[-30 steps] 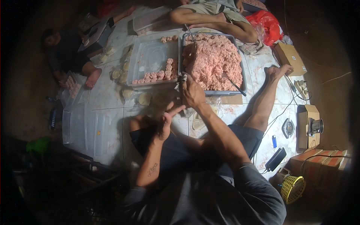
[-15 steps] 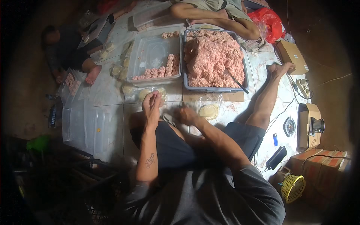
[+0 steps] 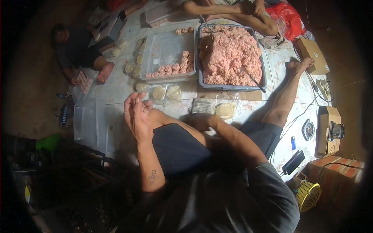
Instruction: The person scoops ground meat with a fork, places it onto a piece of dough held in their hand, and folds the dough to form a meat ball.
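Observation:
My left hand (image 3: pixel 136 114) is raised above my bent left knee, fingers loosely curled and apart, with nothing visible in it. My right hand (image 3: pixel 202 122) is low between my legs, closed at the near edge of a grey striped cloth (image 3: pixel 202 106); its fingers are partly hidden. Right of the cloth lies a stack of pale round dough wrappers (image 3: pixel 224 111) on clear plastic. More bagged wrappers (image 3: pixel 174 93) sit beyond my left hand. Farther off, a grey tub (image 3: pixel 233 87) holds a big mound of pink minced meat (image 3: pixel 229 54) with a dark-handled utensil (image 3: pixel 253 79) stuck in it.
Left of the tub, a clear plastic box (image 3: pixel 171 77) holds rows of meat balls (image 3: pixel 175 69). Empty clear boxes (image 3: pixel 89 124) stand at left. Two other people sit at the far side and far left. A lighter (image 3: pixel 293 143), ashtray (image 3: pixel 308 130), phone (image 3: pixel 293 162) and cables lie at right.
My left hand has moved left and nearer, away from the bagged wrappers, and its fingers have spread. My right hand has shifted right, with the striped cloth now beside the wrapper stack.

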Available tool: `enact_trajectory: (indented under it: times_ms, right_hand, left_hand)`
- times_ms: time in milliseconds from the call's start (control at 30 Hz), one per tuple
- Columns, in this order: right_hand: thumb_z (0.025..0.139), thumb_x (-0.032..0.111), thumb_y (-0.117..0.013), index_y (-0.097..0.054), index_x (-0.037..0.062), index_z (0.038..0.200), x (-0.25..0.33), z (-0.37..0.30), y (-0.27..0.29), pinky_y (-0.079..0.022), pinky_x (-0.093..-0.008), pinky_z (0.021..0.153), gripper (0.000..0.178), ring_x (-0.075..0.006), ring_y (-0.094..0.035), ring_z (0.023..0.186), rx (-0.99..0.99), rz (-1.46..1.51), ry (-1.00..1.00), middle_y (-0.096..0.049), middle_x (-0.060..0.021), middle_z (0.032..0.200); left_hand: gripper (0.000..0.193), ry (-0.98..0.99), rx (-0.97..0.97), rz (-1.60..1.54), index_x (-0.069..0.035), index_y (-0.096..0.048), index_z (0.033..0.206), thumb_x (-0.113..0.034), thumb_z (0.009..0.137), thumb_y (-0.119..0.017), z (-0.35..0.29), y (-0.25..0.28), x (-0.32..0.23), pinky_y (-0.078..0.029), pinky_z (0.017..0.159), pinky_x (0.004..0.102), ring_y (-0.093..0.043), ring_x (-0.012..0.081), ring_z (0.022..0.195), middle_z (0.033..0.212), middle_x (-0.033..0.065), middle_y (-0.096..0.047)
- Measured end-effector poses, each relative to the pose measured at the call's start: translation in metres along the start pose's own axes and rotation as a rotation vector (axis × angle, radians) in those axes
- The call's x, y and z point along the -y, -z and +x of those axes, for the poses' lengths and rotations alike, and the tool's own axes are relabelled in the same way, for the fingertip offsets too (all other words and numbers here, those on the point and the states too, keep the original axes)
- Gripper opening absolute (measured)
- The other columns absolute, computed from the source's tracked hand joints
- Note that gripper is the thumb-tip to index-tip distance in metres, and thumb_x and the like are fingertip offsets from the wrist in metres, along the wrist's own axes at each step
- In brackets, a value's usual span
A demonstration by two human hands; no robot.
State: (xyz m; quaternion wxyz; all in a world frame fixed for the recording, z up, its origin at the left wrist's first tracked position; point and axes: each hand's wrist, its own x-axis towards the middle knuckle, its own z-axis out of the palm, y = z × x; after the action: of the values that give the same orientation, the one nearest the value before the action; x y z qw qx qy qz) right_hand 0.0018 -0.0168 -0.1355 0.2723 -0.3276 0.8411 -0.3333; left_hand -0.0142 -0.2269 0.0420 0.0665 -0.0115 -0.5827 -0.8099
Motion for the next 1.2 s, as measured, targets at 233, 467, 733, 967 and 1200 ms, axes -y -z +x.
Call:
enact_trajectory:
  times_ms: [233,467,733,967,1200]
  right_hand:
    - [0.096,0.022,-0.047,-0.056,0.0067,0.128,-0.038,0.059,0.007,-0.055,-0.0485,0.081,0.036,-0.0446,-0.066,0.097,-0.698,-0.065,-0.502,-0.062,-0.0278,0.115]
    - [0.093,0.016,-0.054,-0.051,0.0068,0.132,0.029,0.006,0.044,-0.055,-0.0527,0.075,0.041,-0.0465,-0.064,0.090,-1.058,-0.026,-0.296,-0.057,-0.0284,0.116]
    - [0.098,0.028,-0.041,-0.058,0.0101,0.134,-0.071,0.035,-0.040,-0.053,-0.0475,0.090,0.043,-0.0388,-0.066,0.107,-0.081,-0.164,-0.286,-0.066,-0.0234,0.120]
    - [0.093,0.012,-0.049,-0.054,0.0029,0.131,-0.005,0.034,0.013,-0.051,-0.0491,0.084,0.039,-0.0462,-0.062,0.101,-0.939,0.050,-0.306,-0.063,-0.0297,0.111]
    - [0.091,0.009,-0.065,-0.063,-0.0024,0.114,0.039,-0.048,0.075,-0.051,-0.0432,0.089,0.025,-0.0383,-0.063,0.102,-1.047,0.088,0.073,-0.065,-0.0220,0.110]
  left_hand:
    - [0.033,0.038,0.146,0.066,-0.004,-0.049,0.129,-0.018,0.101,-0.059,0.010,-0.029,0.006,-0.048,0.083,0.0319,-0.061,0.0174,0.093,0.118,0.0124,-0.063]
    - [0.037,0.254,0.019,0.141,-0.003,-0.049,0.130,-0.023,0.101,-0.061,-0.002,0.005,0.039,-0.051,0.086,0.0338,-0.063,0.0196,0.097,0.121,0.0137,-0.062]
    - [0.038,0.228,0.223,0.172,-0.004,-0.049,0.130,-0.026,0.101,-0.060,0.009,-0.026,0.040,-0.049,0.090,0.0356,-0.063,0.0202,0.102,0.123,0.0141,-0.061]
    - [0.067,0.390,0.176,0.437,-0.004,-0.036,0.148,-0.037,0.098,-0.065,0.008,-0.013,0.081,-0.048,0.099,0.0429,-0.050,0.0293,0.128,0.143,0.0186,-0.048]
    - [0.078,0.342,0.181,0.309,-0.005,-0.032,0.152,-0.050,0.096,-0.063,0.027,-0.026,0.160,-0.044,0.103,0.0384,-0.047,0.0278,0.132,0.147,0.0179,-0.044]
